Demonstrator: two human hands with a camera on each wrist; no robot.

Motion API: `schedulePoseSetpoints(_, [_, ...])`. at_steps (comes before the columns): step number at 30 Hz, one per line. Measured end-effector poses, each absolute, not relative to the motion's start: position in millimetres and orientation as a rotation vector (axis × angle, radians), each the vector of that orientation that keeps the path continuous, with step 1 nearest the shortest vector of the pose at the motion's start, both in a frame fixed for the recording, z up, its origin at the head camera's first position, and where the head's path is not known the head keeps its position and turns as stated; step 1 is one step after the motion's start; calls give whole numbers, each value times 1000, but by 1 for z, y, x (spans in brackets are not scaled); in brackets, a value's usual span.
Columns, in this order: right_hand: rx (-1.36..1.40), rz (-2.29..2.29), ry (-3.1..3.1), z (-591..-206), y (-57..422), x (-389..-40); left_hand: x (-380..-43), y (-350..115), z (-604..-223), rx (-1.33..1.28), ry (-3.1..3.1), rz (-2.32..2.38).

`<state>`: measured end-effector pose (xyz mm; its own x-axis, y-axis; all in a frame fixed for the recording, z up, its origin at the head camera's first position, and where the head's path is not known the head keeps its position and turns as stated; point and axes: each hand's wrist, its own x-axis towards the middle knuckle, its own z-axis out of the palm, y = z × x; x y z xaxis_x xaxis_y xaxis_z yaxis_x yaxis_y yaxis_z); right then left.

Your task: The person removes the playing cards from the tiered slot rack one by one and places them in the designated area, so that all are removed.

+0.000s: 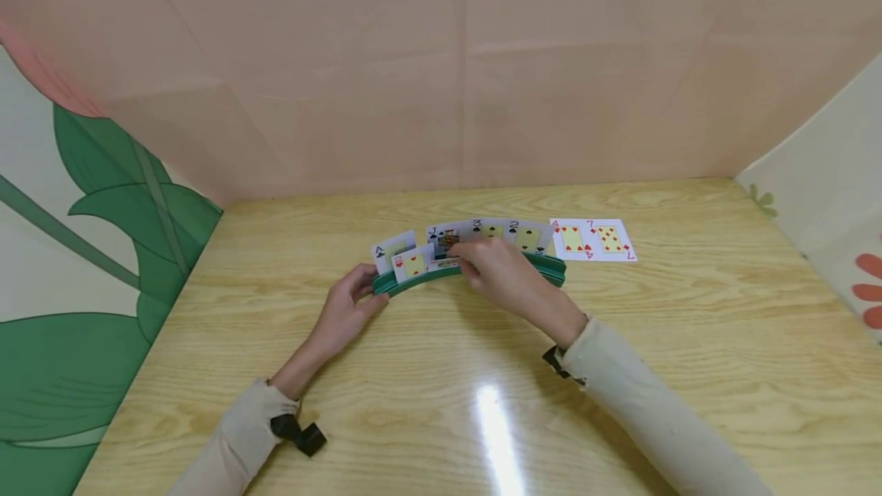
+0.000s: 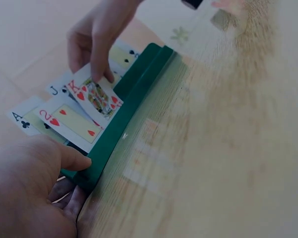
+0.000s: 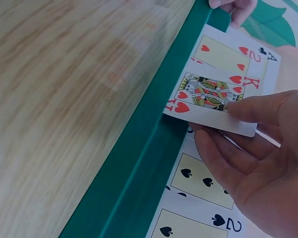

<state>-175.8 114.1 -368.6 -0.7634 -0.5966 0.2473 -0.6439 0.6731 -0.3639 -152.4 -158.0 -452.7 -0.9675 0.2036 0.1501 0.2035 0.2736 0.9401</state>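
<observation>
Cropped sleeves (image 1: 648, 404), left hand (image 1: 344, 311) gripping rack (image 3: 144, 139); right hand (image 1: 506, 274) pinching red king (image 3: 206, 94), jack (image 1: 444, 233) half-hidden

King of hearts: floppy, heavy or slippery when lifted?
Probably springy, not floppy: the king of hearts bows only slightly in the right hand. Likely very light, being one thin card. It may slide easily over the two of hearts it overlaps; both look smooth.

Curved green card holder (image 1: 555, 272) stands on wood-grain table (image 1: 413, 404). Left hand (image 1: 342, 312) grips its left end; right hand (image 1: 501, 275), mid-holder, holds a mostly obscured card (image 1: 444, 263). Jack (image 1: 444, 234) stands behind. Seven of diamonds (image 1: 610, 239) lies to the right.
</observation>
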Motion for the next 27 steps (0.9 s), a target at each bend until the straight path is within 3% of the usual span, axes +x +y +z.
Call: schedulePoseSetpoints(27, [1031,688,-2798,-369,117,-176,-151,-157,-451,383,2511,1839])
